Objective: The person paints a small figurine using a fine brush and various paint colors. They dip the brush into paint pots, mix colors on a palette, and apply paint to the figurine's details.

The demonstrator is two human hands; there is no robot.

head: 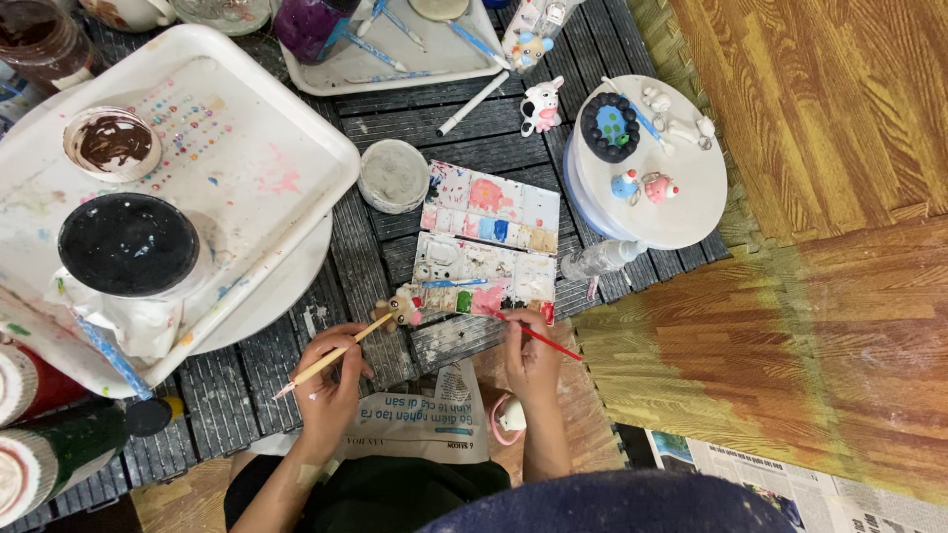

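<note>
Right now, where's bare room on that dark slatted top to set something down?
Free: the slats between the white tray, the grey lidded cup and the left hand; also a strip between the upper tray and the paint palette, crossed by a white marker. Crowded: around the round white stand and clear bottle.

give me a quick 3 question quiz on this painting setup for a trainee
1. True or false: the right hand holds a red-handled brush with its tip at the paint palette.
2. What does the left hand hold?
A. a spray bottle
B. a wooden stick with a small figurine on its end
C. a sponge
3. Fill in: the black dish with blue and green spots sits on a round ____ stand.

Key:
1. True
2. B
3. white
</note>
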